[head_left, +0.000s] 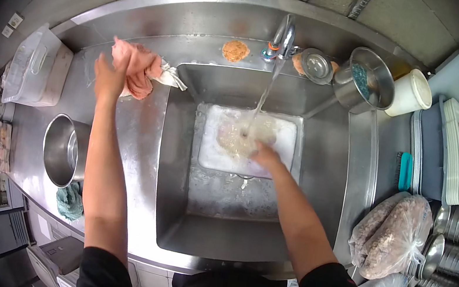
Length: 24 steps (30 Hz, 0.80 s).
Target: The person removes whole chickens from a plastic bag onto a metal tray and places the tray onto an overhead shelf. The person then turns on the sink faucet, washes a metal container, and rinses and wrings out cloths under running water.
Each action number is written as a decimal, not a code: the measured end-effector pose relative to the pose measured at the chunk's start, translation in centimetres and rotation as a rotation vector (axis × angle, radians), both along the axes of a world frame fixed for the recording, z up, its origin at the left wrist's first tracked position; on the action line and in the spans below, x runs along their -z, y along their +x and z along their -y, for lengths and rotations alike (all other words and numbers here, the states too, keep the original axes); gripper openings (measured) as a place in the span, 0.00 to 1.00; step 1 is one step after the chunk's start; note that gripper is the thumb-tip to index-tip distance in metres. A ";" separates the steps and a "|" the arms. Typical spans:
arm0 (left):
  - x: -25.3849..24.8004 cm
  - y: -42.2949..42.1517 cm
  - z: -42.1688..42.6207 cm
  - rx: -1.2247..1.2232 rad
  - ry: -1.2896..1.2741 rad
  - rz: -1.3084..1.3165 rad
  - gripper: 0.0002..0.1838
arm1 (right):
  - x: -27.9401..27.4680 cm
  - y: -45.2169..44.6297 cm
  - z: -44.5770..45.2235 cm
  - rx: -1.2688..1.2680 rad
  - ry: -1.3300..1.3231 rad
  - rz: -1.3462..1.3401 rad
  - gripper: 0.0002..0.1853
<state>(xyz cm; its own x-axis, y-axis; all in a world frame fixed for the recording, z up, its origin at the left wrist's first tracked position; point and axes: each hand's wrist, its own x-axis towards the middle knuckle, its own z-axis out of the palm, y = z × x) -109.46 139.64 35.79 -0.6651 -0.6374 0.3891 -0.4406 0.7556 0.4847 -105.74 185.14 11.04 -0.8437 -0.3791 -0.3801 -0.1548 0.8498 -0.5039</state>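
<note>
My left hand [109, 79] is over the counter left of the sink, at the left edge of a crumpled pink cloth [143, 63]. Its fingers look spread, and I see no cloth wrapped in them. A white cloth [172, 76] lies against the pink one, reaching toward the sink rim. My right hand [266, 157] dips into a rectangular tray [298, 148] of sudsy water in the sink [221, 199]; its fingertips are blurred and hidden by foam. Water runs from the faucet [283, 39] into the tray, churning a pale patch near that hand.
A steel pot [65, 150], a green cloth [70, 203] and a plastic bin [39, 67] stand left. Behind the sink lies an orange scouring pad [235, 51]. To the right are a steel container [365, 80], a white tub [412, 93], a teal brush [404, 171], trays and filled bags [397, 234].
</note>
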 end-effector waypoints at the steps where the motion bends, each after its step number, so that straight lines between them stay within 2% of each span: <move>1: -0.1 1.3 0.2 -0.079 -0.100 0.005 0.41 | 2.6 2.3 -0.2 -0.113 0.129 -0.188 0.30; 2: 0.1 2.5 0.0 -0.079 -0.104 0.014 0.41 | 3.1 3.9 0.1 -0.113 0.125 -0.179 0.30; 4: 0.3 4.4 -1.9 0.074 0.037 -0.125 0.33 | 3.7 5.1 1.0 -0.040 0.434 -0.113 0.26; 5: 0.4 5.3 -3.3 0.072 0.040 -0.124 0.33 | 3.5 4.4 0.8 -0.043 0.437 -0.112 0.26; 7: 0.6 6.9 -7.4 0.288 0.124 -0.222 0.25 | 1.8 1.7 0.1 -0.125 0.396 0.226 0.21; 8: 0.7 7.1 -9.2 0.314 0.147 -0.233 0.21 | 0.1 0.0 0.1 -0.128 0.429 0.235 0.19; 9: 0.0 6.9 -11.8 0.362 0.280 -0.332 0.17 | -2.2 -1.8 0.3 -0.130 0.461 0.243 0.19; 11: 0.7 6.7 -14.5 0.424 0.413 -0.249 0.14 | -7.5 -5.4 0.7 0.103 0.206 0.171 0.21; 12: 2.4 6.2 -15.5 0.489 0.549 -0.239 0.12 | -11.7 -6.5 1.6 0.073 0.140 0.007 0.21; 13: 4.3 5.7 -17.3 0.477 0.685 -0.275 0.11 | -12.1 -8.2 1.7 0.186 -0.003 -0.037 0.20; 14: 4.5 5.3 -19.2 0.481 0.630 -0.173 0.11 | -14.2 -8.7 2.1 0.188 -0.007 -0.048 0.20; 15: 6.7 4.9 -20.7 0.523 0.780 -0.087 0.16 | -17.6 -9.0 2.6 0.267 -0.276 0.016 0.19; 16: 8.7 4.1 -22.0 0.513 1.109 0.198 0.24 | -19.9 -9.1 3.2 0.339 -0.546 0.080 0.18; 17: 8.5 3.8 -24.1 0.440 1.452 0.292 0.30 | -20.5 -9.0 3.9 0.336 -0.551 0.070 0.18; 18: 7.6 3.4 -25.5 0.443 1.447 0.284 0.30 | -20.9 -8.7 4.9 0.433 -0.821 0.151 0.17; 19: 6.4 2.9 -26.5 0.436 1.795 0.276 0.32 | -21.2 -8.2 6.1 0.527 -1.091 0.239 0.17; 20: 5.6 2.3 -27.3 0.419 2.142 0.267 0.35 | -21.2 -7.1 7.3 0.525 -1.096 0.237 0.17; 22: 10.2 -0.3 -28.6 0.526 2.221 0.049 0.34 | -21.2 -3.8 9.6 0.506 -1.091 0.088 0.15; 23: 14.5 -1.4 -28.3 0.935 2.542 -0.004 0.28 | -22.0 -2.0 10.5 0.464 -0.976 0.046 0.15; 24: 16.1 -2.0 -27.7 0.943 2.537 -0.001 0.28 | -23.1 -0.5 11.1 0.424 -0.859 0.003 0.15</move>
<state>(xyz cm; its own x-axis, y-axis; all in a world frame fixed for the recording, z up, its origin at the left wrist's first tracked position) -111.45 167.33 19.71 -0.8472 0.5218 -0.1000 -0.5292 -0.8121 0.2457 -106.26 174.02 34.17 -0.9743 -0.1930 -0.1165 0.0828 0.1746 -0.9812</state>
